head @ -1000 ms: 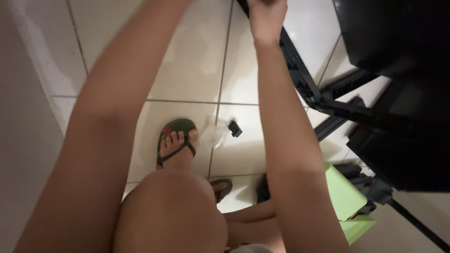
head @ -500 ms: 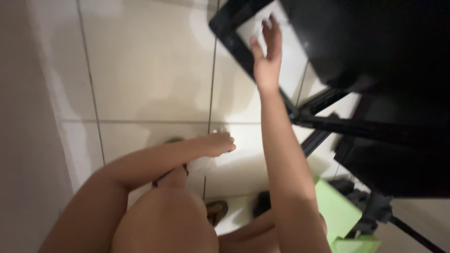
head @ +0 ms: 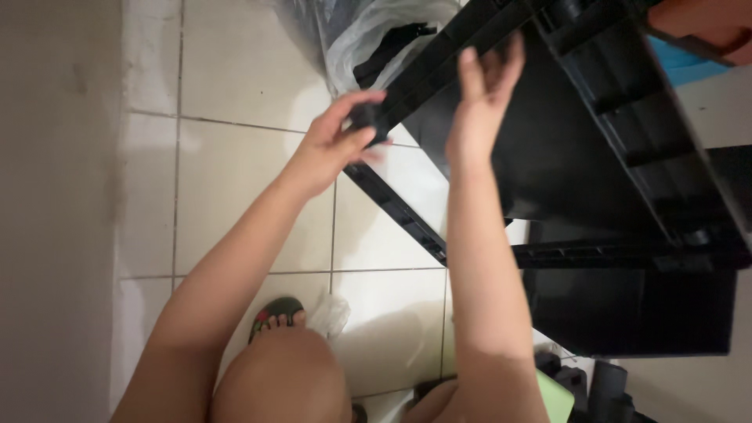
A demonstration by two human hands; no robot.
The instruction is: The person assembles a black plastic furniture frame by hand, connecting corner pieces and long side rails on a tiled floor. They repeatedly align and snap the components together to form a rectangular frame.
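Note:
A black plastic shelf unit (head: 595,149) lies tilted on its side at the right, its underside facing me. My left hand (head: 333,141) pinches a small black part at the corner of the unit's near rail (head: 407,94). My right hand (head: 482,106) is raised beside it, fingers spread and pressed flat against the black panel just under the rail. Both forearms reach up from the bottom of the view over my bent knee (head: 282,384).
White floor tiles (head: 235,78) lie below. A clear plastic bag (head: 368,39) holding black parts sits at the top. A second black rail (head: 399,211) crosses the floor. My sandalled foot (head: 276,317) and a crumpled clear wrapper (head: 329,313) are near the bottom. A wall (head: 55,211) runs along the left.
My left hand rose from near my knee to the shelf rail and closed on a small black part. The view shifted up, so the shelf unit fills more of the right.

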